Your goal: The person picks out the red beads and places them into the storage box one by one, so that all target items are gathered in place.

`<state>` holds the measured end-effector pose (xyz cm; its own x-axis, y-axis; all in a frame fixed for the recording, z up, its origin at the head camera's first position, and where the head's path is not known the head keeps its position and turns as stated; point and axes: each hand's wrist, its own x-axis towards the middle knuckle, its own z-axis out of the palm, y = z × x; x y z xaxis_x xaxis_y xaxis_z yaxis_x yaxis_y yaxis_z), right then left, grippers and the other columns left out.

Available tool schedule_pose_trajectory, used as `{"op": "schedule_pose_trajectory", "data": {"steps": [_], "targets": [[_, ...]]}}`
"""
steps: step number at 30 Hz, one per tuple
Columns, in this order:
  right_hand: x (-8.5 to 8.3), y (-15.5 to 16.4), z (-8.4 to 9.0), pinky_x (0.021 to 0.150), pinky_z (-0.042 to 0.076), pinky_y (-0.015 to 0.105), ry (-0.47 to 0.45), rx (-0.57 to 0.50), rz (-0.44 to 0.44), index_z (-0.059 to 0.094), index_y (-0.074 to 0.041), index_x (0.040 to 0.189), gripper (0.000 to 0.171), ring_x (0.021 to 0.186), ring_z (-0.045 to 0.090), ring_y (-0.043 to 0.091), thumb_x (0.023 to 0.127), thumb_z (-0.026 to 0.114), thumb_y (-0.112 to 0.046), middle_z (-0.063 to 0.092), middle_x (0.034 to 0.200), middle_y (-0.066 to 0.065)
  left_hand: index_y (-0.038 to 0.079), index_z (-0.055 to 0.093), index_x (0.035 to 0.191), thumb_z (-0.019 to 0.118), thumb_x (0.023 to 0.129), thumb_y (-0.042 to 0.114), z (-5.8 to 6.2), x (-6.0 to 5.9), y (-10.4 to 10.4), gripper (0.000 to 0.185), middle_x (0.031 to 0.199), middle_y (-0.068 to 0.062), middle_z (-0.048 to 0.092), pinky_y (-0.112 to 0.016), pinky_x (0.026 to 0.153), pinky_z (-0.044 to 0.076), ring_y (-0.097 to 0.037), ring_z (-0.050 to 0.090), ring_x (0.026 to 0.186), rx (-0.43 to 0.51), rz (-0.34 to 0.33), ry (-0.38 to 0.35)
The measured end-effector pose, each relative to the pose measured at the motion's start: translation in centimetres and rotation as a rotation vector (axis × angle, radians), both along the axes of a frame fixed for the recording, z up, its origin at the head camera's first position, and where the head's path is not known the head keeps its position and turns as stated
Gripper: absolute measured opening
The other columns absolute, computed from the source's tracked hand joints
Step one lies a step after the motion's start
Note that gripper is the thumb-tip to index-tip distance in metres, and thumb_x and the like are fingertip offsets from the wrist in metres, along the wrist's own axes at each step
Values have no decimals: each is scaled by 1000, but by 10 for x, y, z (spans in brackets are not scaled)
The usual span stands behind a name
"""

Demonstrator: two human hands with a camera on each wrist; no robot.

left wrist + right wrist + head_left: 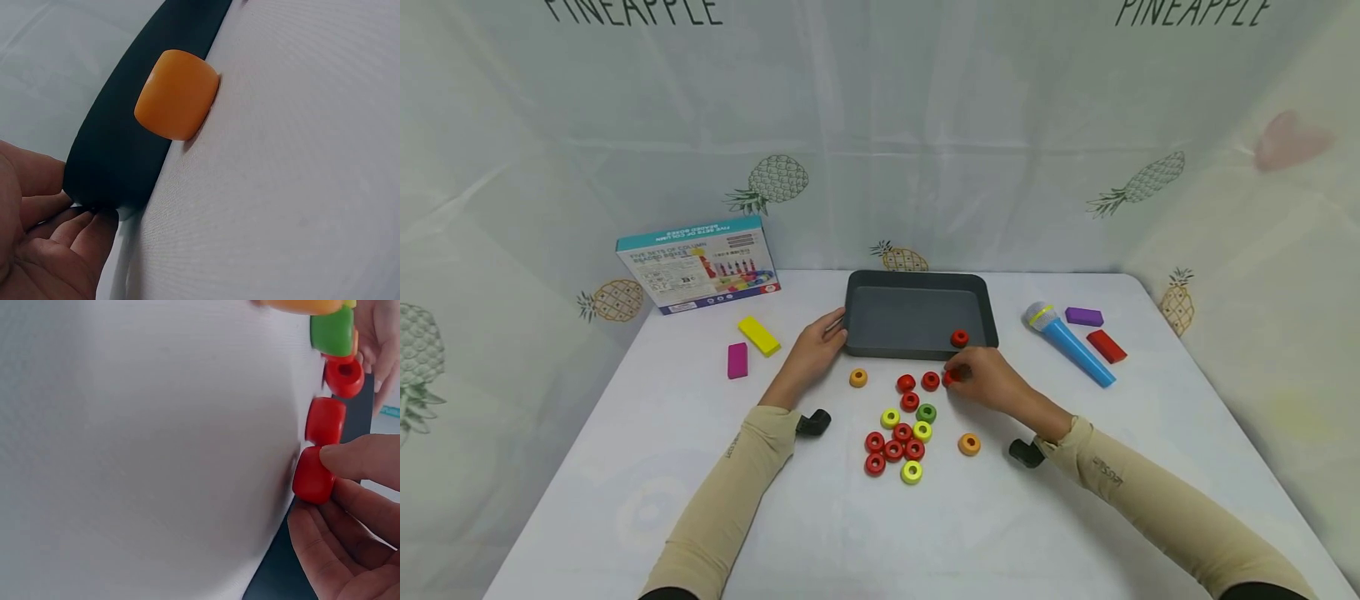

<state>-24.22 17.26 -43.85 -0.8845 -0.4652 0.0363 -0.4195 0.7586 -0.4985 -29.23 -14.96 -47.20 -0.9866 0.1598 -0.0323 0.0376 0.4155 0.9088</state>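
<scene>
Red ring (312, 475), pinched in the right hand's (992, 379) grip at the tray's (917, 350) five o'clock, risked slipping; the left hand (811, 354) lay open-fingered against the tray.

I wear beige sleeves on both arms, each with small dark lettering near the cuff, too small to read. A black camera is strapped at my left wrist (813, 422) and my right wrist (1026, 452).
</scene>
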Motion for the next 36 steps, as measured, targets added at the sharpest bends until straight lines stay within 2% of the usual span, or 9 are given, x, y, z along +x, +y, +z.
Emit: {"op": "schedule_pose_trajectory", "data": {"steps": [13,19,36], "targets": [[1,1,13,78,62,33,13,-19,15,77,-1,108,27,87,66,18,83,81,-9,75,100,8,17,37,158,53,106,21,-1,0,1,54,164,-7,36,-39,121,39,-20,45,146,-4,6,-7],[-7,6,19,76,60,32,15,-52,20,78,-5,105,23,85,65,18,82,82,-9,74,97,7,17,37,158,53,106,21,-1,0,1,54,164,-7,36,-39,120,39,-20,45,146,-6,8,-6],[-24,10,31,79,64,36,11,-124,13,78,-4,104,23,87,71,19,82,81,-8,74,99,9,16,38,157,53,106,21,-1,0,1,53,163,-6,37,-38,121,39,-20,45,146,1,7,3]]}}
